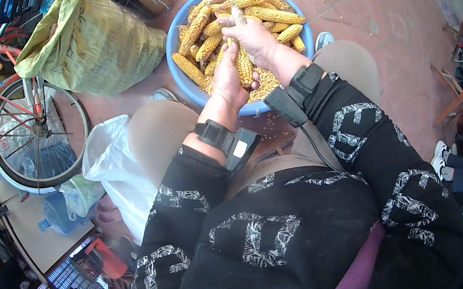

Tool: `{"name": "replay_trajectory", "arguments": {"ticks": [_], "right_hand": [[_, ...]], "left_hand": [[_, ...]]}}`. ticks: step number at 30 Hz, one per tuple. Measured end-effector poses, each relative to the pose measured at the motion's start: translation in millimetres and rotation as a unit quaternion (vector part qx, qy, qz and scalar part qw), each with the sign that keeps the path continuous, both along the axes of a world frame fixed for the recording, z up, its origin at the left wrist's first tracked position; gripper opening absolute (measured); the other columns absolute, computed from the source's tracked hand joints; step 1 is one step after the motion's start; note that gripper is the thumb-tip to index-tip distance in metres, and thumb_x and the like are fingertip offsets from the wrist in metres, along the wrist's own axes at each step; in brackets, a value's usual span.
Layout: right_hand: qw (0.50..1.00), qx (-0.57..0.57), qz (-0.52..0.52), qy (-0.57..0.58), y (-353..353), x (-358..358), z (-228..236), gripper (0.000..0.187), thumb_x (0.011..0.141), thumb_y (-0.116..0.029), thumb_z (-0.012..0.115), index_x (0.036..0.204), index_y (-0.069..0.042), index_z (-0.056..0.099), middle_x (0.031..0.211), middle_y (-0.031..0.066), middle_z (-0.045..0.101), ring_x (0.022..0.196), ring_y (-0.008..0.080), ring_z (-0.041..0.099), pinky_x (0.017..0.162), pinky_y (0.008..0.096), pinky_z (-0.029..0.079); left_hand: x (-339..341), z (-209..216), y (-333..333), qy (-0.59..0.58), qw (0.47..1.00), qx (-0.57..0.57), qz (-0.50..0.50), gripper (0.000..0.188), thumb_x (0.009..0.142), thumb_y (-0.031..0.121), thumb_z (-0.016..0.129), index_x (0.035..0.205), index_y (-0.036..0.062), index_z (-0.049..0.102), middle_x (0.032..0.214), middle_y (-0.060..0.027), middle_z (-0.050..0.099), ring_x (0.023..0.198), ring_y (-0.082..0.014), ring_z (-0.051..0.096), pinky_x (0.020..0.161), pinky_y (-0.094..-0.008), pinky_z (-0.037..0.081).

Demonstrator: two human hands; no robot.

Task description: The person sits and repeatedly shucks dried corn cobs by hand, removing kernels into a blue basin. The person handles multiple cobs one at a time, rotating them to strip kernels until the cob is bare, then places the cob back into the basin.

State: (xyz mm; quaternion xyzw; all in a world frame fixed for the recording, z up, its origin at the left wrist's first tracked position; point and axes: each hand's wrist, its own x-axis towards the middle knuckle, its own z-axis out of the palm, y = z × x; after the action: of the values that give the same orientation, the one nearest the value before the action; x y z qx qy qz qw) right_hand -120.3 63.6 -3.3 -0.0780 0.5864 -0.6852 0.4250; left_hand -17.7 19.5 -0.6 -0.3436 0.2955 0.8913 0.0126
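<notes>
From the head view, here we are right over the round blue plastic tub (179, 72), standing on reddish floor tiles (336, 2) between the person's knees. The left hand (227, 78) is curled round a plump yellow ear of corn (244, 68), fingertips wrapping its lower end. And the right hand (257, 40), fingers closed too, grips a pale, mostly bare corncob (238, 16) that pokes up past the knuckles, its lower part up against the ear! Both are held over the tub, where whole yellow corn ears (275, 15) pile up at the far side and loose yellow kernels (268, 83) lie at the near side. Off to the left, a bulging yellow-green woven sack (106, 52) stands near the tub, a red bicycle's spoked wheel (40, 130) beyond it.
</notes>
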Motion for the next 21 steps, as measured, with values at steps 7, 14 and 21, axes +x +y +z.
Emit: {"name": "replay_trajectory", "arguments": {"ticks": [7, 14, 21], "right_hand": [[0.962, 0.147, -0.075, 0.219, -10, -4, -23, 0.027, 0.080, -0.017, 0.061, 0.105, -0.007, 0.064, 0.081, 0.0095, 0.066, 0.077, 0.0154, 0.064, 0.069, 0.0316, 0.050], [0.997, -0.066, -0.010, -0.043, 0, -14, -4, 0.039, 0.090, -0.015, 0.054, 0.128, -0.009, 0.047, 0.091, 0.0099, 0.059, 0.082, 0.0215, 0.063, 0.071, 0.0335, 0.053], [0.999, -0.004, -0.033, 0.008, -4, 4, 2, 0.033, 0.087, -0.012, 0.057, 0.118, -0.002, 0.054, 0.088, 0.0088, 0.059, 0.064, 0.0178, 0.057, 0.058, 0.0295, 0.049]], "left_hand": [[3, -4, 3, 0.022, 0.998, 0.043, -0.037, 0.038, 0.094, 0.049, 0.037, 0.094, 0.0135, 0.051, 0.066, -0.0055, 0.053, 0.049, -0.0159, 0.048, 0.035, -0.0227, 0.031], [4, -1, -5, 0.040, 0.998, 0.053, -0.006, 0.036, 0.094, 0.050, 0.039, 0.098, 0.0165, 0.052, 0.075, -0.0029, 0.055, 0.051, -0.0165, 0.051, 0.039, -0.0286, 0.035], [3, -3, 3, 0.014, 1.000, 0.004, -0.008, 0.027, 0.094, 0.045, 0.042, 0.111, 0.0237, 0.043, 0.077, -0.0025, 0.055, 0.049, -0.0144, 0.048, 0.036, -0.0238, 0.031]]}}
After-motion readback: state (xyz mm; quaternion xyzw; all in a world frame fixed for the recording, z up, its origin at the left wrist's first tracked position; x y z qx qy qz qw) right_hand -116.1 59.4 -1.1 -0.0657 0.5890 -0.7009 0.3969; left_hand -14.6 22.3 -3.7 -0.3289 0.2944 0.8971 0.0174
